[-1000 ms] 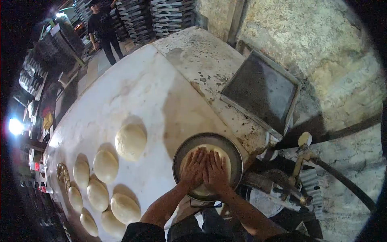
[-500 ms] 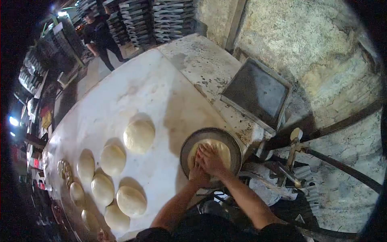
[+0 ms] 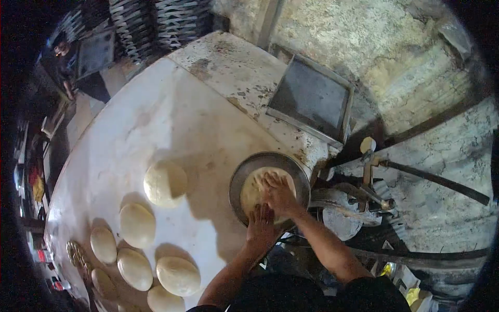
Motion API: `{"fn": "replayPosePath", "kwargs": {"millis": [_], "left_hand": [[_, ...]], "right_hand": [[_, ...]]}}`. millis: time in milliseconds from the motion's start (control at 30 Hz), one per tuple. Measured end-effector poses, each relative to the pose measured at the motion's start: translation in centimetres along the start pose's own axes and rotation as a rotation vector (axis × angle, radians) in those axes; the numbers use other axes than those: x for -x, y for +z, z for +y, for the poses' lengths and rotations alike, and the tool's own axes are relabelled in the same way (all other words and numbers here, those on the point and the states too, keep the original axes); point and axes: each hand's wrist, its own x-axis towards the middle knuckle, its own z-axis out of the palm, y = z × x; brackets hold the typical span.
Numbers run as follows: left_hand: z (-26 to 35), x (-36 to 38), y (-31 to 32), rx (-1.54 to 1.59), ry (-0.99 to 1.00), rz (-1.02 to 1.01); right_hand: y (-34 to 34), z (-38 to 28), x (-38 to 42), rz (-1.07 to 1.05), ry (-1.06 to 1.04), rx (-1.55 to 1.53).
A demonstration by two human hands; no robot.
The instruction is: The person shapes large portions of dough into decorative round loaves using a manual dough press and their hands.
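A flattened round of pale dough [image 3: 250, 193] lies in a round dark metal pan [image 3: 237, 179] at the table's edge. My right hand [image 3: 279, 193] presses flat on the dough, its fingers stretched toward the far side. Lower and to the left, my left hand [image 3: 261, 222] rests with extended fingers on the near part of the dough, at the pan's rim. Neither hand grips anything. Several smooth dough balls sit to the left on the table, the closest to the pan being a large one [image 3: 165, 183].
The pale worktable [image 3: 202, 132] meets a rough ledge holding a rectangular metal tray [image 3: 311, 96]. Metal fittings with a dark hose [image 3: 436, 182] stand at the right. At the far left, a person [image 3: 67, 67] is beside a dark tray [image 3: 96, 52]. Stacked racks line the back.
My hands, close together before, are now apart, the left lower and nearer the rim. The dough looks spread wider. My view has shifted, and the person now appears farther left with a tray.
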Motion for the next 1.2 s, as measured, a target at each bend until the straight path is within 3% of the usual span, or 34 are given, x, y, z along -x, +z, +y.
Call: {"fn": "replayPosePath", "kwargs": {"millis": [33,67,167,267,300,333,400,500,533,567,600,633,667,700,767,800,833,867,900,1000,1100,1167,1200], "left_hand": [[0.2,0.0,0.0,-0.005,0.002,0.013],[0.3,-0.3,-0.1,-0.013,0.008,0.034],[-1.8,-2.2,-0.7,0.054,0.113,-0.147],[-1.3,-3.4,-5.2,0.039,0.102,-0.308],[-4.6,-3.6,-0.4,0.042,0.134,-0.085],[-5.9,-4.2,1.1,0.019,0.154,-0.042],[-8.0,-5.2,0.7,-0.036,0.166,-0.059],[-10.9,-7.6,-0.3,-0.156,0.254,-0.145],[-11.9,-8.0,-0.7,-0.224,0.295,-0.16],[-12.4,-8.4,-0.7,-0.308,0.343,-0.128],[-9.5,-7.9,-2.3,-0.455,0.445,-0.045],[-6.1,-6.1,-2.5,0.107,0.024,0.07],[0.5,-3.4,-3.8,0.024,-0.095,0.108],[1.2,-1.2,-1.0,-0.106,0.034,0.106],[2.5,3.4,4.4,-0.378,0.294,0.153],[14.1,5.4,3.4,0.259,-0.009,0.041],[20.0,6.8,2.3,0.25,-0.026,-0.043],[25.8,8.2,1.2,0.24,-0.041,-0.128],[29.4,8.7,0.5,0.171,0.089,-0.184],[33.5,8.3,-0.2,0.108,0.247,-0.331],[31.4,7.3,-0.4,0.189,0.15,-0.328],[34.3,7.9,-2.7,0.114,0.032,-0.344],[34.9,8.2,-3.1,0.008,-0.021,-0.354]], "right_hand": [[2.3,0.3,1.0,0.181,-0.21,0.342],[3.2,1.4,0.5,0.212,-0.253,0.42],[-0.3,4.1,-3.7,-0.534,0.603,-0.929],[-4.6,5.9,-0.2,-0.227,0.361,-0.78],[-6.1,4.6,2.8,-0.195,0.337,-0.776],[-8.3,2.7,6.7,-0.162,0.32,-0.766],[-16.3,-1.4,14.5,-0.222,0.428,-0.76],[-12.2,1.5,32.4,0.108,0.468,-0.599],[-17.2,1.6,36.5,0.133,0.523,-0.618],[-19.4,2.1,41.6,0.245,0.721,-0.572],[-21.1,2.5,47.1,0.349,0.91,-0.532],[-22.3,2.7,52.6,0.431,1.09,-0.507],[-23.0,3.3,57.8,0.503,1.244,-0.458],[-23.7,3.9,63.2,0.575,1.4,-0.411],[-16.5,8.2,76.3,0.815,1.517,-0.152],[-17.4,9.7,79.3,0.735,1.689,-0.104],[-18.9,11.8,82.0,0.645,1.857,-0.055],[-19.1,14.2,85.3,0.722,1.878,0.042],[-19.2,16.6,87.8,0.792,1.896,0.137],[-21.5,21.1,91.3,0.576,2.024,0.186],[-15.1,27.2,96.7,0.293,1.991,0.527],[-12.3,29.6,98.2,0.089,1.892,0.822],[-12.8,29.9,97.9,-0.016,1.903,0.695]]}}
